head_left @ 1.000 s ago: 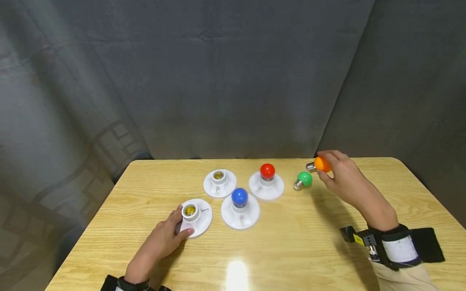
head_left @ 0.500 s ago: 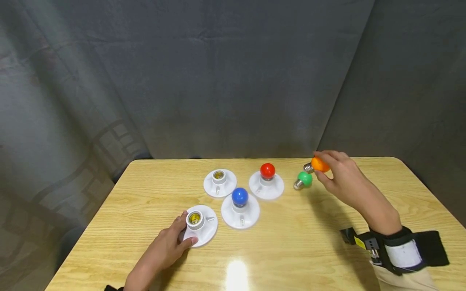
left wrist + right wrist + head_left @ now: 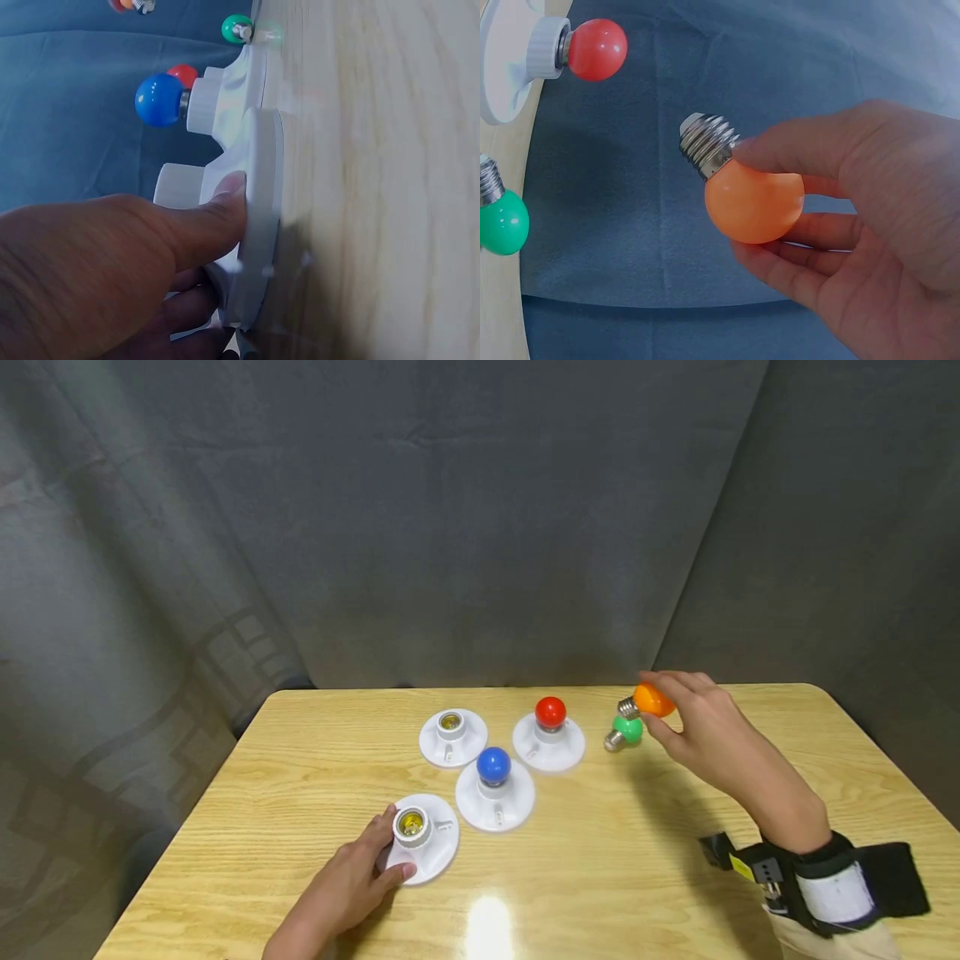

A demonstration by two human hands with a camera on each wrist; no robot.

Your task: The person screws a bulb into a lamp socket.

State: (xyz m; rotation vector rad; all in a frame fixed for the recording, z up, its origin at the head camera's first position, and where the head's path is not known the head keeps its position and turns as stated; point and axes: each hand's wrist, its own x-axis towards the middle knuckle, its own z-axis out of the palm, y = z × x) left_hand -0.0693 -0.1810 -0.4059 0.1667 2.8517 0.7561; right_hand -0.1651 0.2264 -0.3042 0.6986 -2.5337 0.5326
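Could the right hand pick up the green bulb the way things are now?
Probably not right away: the right hand looks near the green bulb, but it is holding the orange bulb, so it would likely have to free itself first.

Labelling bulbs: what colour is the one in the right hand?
Orange. The bulb shows best in the right wrist view.

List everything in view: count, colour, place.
Orange bulb: one, orange, right hand
Green bulb: one, green, on table
Red bulb: one, red, in far filled socket
Blue bulb: one, blue, in near filled socket
Filled sockets: two, white, mid-table
Empty sockets: two, white, further left
Table: one, pale wood, foreground
Curtain: count unclear, grey, behind
Strap: one, mostly black, right wrist
Sleeve: one, beige, right arm
Left hand: one, bare, on nearest socket
Right hand: one, bare, on orange bulb
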